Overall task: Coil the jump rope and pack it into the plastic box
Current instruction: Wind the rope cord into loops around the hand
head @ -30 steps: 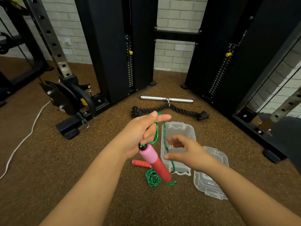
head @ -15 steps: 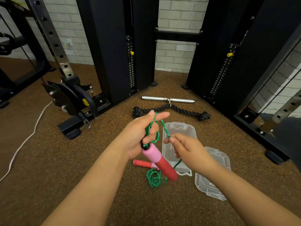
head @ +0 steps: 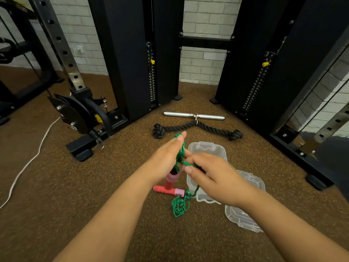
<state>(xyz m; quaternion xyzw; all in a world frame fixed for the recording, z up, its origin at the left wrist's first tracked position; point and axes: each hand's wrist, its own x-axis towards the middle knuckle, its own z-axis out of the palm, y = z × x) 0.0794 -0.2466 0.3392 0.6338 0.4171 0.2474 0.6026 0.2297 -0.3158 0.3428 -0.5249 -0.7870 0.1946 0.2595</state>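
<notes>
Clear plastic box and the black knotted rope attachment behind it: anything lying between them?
In the head view, only bare speckled brown floor separates the clear plastic box from the black knotted rope attachment; nothing lies there.

Speckled brown floor (head: 56, 205) under plastic box (head: 207, 148), lid (head: 243, 220), rope attachment (head: 196, 127).

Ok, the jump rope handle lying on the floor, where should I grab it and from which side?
Take the loose handle around its red section, from above. It lies flat beside the plastic box, and the green cord leaves its pink end, so the red end is probably clearer.
</notes>
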